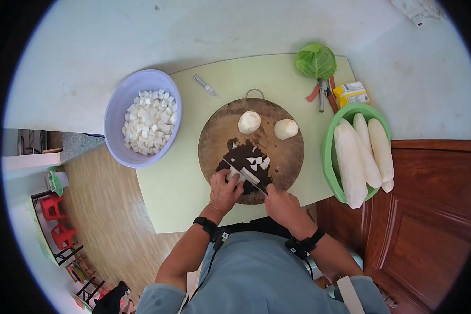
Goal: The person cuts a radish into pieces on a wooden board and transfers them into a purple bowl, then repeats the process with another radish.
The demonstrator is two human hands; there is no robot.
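My right hand [283, 205] is closed around the handle of a knife [261, 189], its thin blade running up and left across the round wooden cutting board [214, 125]. Curled fingers of my left hand [224, 193] press on a white radish piece [234, 174] beside the blade. A cut radish strip [250, 176] lies on the blade's other side. Several small radish cubes [258, 160] sit just beyond it on a dark, wet-looking patch. Farther up the board are two peeled radish chunks, one upright [249, 122] and one tilted [286, 129].
Left of the board, a lavender basin [112, 123] holds many white cubes. A green basin [327, 157] with several peeled radishes is at right. Behind stand a cabbage [316, 61], a peeler-like tool [321, 97], a yellow carton [351, 94] and a small clear-and-white tool [206, 86].
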